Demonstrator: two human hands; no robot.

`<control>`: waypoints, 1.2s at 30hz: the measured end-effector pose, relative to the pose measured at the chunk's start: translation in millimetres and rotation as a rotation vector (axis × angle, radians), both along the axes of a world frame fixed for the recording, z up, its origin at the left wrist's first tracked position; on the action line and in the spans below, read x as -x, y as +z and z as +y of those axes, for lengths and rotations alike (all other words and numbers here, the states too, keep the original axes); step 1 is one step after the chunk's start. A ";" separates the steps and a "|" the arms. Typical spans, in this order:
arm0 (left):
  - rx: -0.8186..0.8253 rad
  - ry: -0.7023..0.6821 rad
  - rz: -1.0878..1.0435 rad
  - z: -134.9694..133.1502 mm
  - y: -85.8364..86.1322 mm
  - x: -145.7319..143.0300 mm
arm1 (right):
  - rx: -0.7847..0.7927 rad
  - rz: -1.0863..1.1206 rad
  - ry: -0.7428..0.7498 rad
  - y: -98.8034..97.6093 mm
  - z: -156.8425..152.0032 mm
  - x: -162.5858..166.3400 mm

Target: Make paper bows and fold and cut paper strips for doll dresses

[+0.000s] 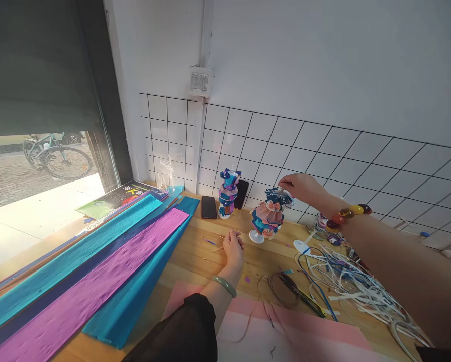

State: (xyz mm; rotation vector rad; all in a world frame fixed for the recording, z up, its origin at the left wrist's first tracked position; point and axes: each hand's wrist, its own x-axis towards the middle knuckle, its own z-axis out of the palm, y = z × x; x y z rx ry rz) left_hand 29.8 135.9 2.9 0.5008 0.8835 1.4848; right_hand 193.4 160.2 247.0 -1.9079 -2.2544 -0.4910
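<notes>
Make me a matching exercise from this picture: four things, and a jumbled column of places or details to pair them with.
Things:
1. Right hand
2. Left hand
3. Bicycle
4. Purple paper strip

Places or details:
A. Outside, on the paving
B. At the top of the ruffled paper ornament
C. Lying among blue strips
D. Green bangle at its wrist

Pairs: 1-B, 2-D, 3-A, 4-C.

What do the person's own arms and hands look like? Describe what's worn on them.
Both hands are gloveless. Beside the left hand, the wrist wears a smooth pale green bangle, below a loose black sleeve. Beyond the right hand, a bracelet of chunky yellow, reddish-orange and dark brown beads circles the forearm.
</notes>
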 end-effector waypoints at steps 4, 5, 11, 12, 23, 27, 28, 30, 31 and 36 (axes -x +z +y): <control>0.003 -0.003 0.001 -0.2 1.5 0.1 | -0.016 0.004 0.008 -2.9 -0.4 -0.5; 0.005 -0.004 0.000 -0.3 2.0 0.2 | -0.019 0.008 0.011 -3.7 -0.6 -1.0; 0.019 -0.009 -0.008 -1.7 4.7 1.6 | -0.059 0.091 0.003 -7.7 -4.0 -7.2; 0.021 -0.013 -0.010 -1.9 5.1 1.9 | -0.071 0.116 -0.002 -8.7 -6.5 -8.2; 0.019 -0.029 -0.022 -4.0 6.7 2.0 | -0.341 1.776 -0.097 -121.0 -76.8 15.3; 0.010 -0.030 -0.011 -3.7 6.4 1.4 | -0.102 1.983 -0.117 -162.9 -79.9 33.9; 0.008 -0.030 -0.009 -3.6 6.1 1.3 | -0.062 2.023 -0.119 -167.5 -77.5 37.0; 0.005 -0.031 -0.004 -3.3 5.7 1.0 | 0.000 2.088 -0.121 -172.2 -71.0 40.6; 0.004 -0.032 -0.003 -3.1 5.5 0.9 | 0.023 2.115 -0.122 -173.4 -67.3 41.4; 0.001 -0.035 0.002 -2.6 5.0 0.2 | 0.072 2.190 -0.125 -181.1 -51.1 41.0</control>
